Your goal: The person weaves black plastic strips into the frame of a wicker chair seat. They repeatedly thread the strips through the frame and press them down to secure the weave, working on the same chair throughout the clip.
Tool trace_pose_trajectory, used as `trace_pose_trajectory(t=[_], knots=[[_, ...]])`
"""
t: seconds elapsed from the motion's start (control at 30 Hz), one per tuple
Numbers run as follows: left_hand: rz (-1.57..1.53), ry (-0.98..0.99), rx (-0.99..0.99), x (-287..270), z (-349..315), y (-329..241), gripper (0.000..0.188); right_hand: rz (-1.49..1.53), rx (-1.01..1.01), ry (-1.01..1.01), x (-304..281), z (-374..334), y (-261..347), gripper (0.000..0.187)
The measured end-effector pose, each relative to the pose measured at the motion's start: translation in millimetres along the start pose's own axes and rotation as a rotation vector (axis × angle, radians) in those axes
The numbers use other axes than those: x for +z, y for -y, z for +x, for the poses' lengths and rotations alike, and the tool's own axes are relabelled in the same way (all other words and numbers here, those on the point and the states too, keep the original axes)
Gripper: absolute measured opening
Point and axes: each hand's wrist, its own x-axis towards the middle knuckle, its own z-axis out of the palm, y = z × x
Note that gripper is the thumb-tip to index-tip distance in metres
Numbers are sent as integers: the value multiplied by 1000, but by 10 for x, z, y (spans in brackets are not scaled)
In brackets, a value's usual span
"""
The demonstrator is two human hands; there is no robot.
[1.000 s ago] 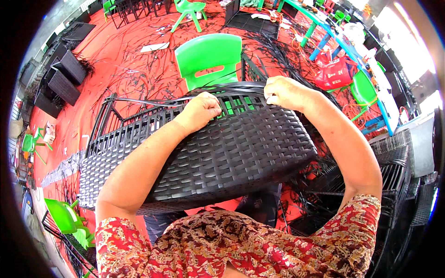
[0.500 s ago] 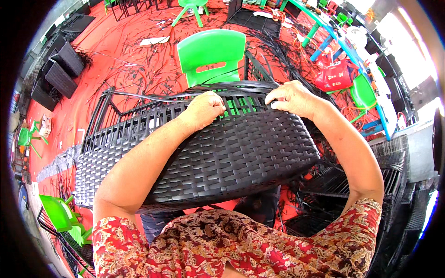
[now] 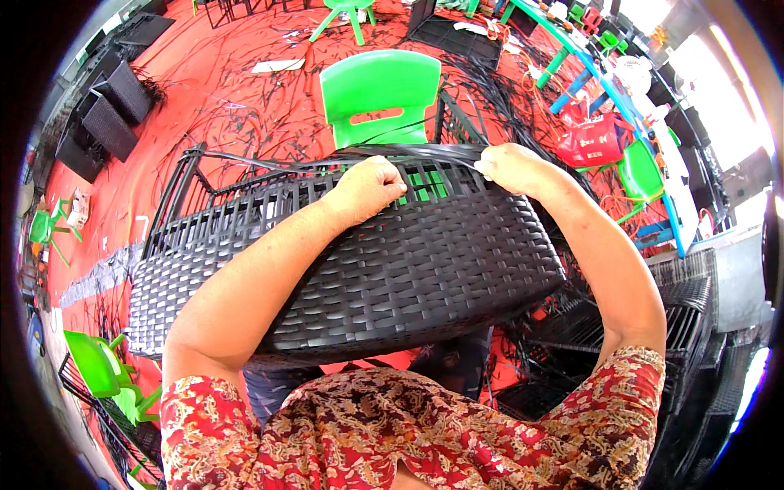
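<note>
A black wicker furniture panel [image 3: 408, 269] lies tilted across my lap, closely woven on the near side. Towards the far side the weave opens into bare slats [image 3: 286, 204]. My left hand [image 3: 366, 189] is closed, its fingertips down at the edge of the close weave; what they pinch is hidden. At the far right corner my right hand [image 3: 516, 170] is closed with thumb and fingers pressed together on a black plastic strip. A bundle of loose black strips [image 3: 408, 153] runs along the far edge between the hands.
A green chair [image 3: 380, 86] stands just beyond the panel. Cut strips litter the red floor covering [image 3: 220, 90]. A red bag [image 3: 590, 140] and another green chair [image 3: 641, 170] are by the blue table frame [image 3: 674, 208]. Black wicker pieces [image 3: 106, 126] stand far left.
My right hand has closed its thumb and fingers and risen slightly from the weave towards the strip bundle. My left hand stays almost at the same spot on the panel.
</note>
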Motion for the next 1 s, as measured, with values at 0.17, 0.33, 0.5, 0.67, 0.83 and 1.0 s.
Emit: trace_pose_trajectory(t=[0.17, 0.33, 0.5, 0.67, 0.83, 1.0], knots=[[-99, 9, 91, -53, -46, 7, 14, 106, 47, 59, -88, -53, 71, 30], [-327, -22, -40, -37, -57, 58, 12, 454, -41, 52, -96, -167, -50, 27], [-357, 24, -146, -27, -2, 49, 13, 328, 10, 152, -147, -183, -23, 18], [-74, 5, 33, -8, 13, 84, 18, 226, 34, 142, -114, -165, -5, 18], [-276, -19, -141, 34, 50, 2, 19, 302, -170, 115, -22, -94, -129, 22], [-565, 66, -349, -105, 25, -38, 14, 488, 123, 133, -100, -144, 1, 26]])
